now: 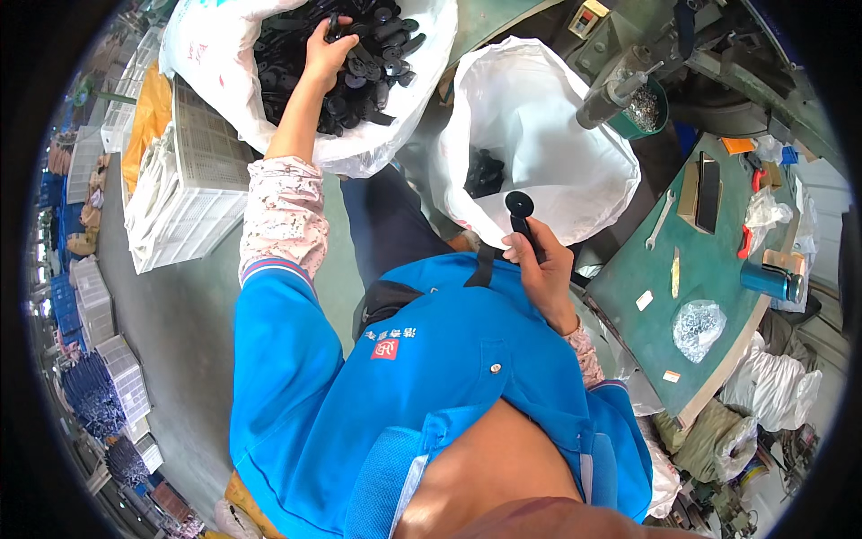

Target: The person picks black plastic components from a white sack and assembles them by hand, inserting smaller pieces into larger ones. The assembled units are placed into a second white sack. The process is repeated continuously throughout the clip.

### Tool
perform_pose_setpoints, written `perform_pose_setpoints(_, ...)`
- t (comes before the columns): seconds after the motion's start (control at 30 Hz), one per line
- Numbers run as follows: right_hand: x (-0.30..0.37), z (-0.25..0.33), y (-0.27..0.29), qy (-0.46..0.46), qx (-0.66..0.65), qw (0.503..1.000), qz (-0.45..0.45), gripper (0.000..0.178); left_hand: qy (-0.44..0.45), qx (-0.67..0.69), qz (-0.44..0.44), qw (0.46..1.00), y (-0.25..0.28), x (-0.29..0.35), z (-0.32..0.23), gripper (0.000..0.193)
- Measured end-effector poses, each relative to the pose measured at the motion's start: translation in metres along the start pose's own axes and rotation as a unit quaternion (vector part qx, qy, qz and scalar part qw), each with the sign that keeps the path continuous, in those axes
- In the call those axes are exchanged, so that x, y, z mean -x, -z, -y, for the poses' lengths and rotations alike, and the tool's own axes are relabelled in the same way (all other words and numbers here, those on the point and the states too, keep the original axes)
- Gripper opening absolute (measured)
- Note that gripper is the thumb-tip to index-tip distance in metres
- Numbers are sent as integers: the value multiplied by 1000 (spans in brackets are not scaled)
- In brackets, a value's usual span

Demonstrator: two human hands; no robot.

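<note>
At 11 o'clock, the left hand [329, 56] reaches into a white bag [215, 76] heaped with black parts [364, 76]. Its fingers curl part-way around one piece on top of the heap; whether they grip it, I cannot tell.

Near the centre, toward 3 o'clock, the right hand [548, 269] has its fingers closed on a black handle [521, 216], pinched by thumb and fingers, its round end pointing to 12 o'clock. That end overlaps the near rim of a second white bag [611, 166] at 1 o'clock, where a small dark pile lies inside on the left.

At 3 o'clock stands a green table [628, 269] bearing a wrench [661, 220], a clear plastic bag [699, 330] and a blue bottle [768, 280]. A white crate [211, 135] sits at 10 o'clock.
</note>
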State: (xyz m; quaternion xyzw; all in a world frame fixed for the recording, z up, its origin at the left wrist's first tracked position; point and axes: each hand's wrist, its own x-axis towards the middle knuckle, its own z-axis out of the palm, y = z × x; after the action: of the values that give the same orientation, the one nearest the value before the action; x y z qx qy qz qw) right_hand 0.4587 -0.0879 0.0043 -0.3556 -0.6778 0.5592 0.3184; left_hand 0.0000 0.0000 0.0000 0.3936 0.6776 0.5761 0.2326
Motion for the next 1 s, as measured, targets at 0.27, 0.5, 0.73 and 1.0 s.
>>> perform_pose_setpoints(0.27, 0, 9, -7, -81, -202, 976, -24, 24, 64, 208, -122, 968, 1, 11, 7, 33)
perform_pose_setpoints(0.5, -7, 14, 0, -52, -274, 958, -62, 16, 223, 540, -185, 790, 16, 5, 30, 20)
perform_pose_setpoints(0.73, -12, 22, -8, -28, -169, 981, -91, 33, 209, 618, -212, 727, 14, -2, 30, 18)
perform_pose_setpoints(1.0, -33, 23, 8, -96, -349, 932, -8, 42, 69, 500, -192, 842, -13, 39, -30, 25)
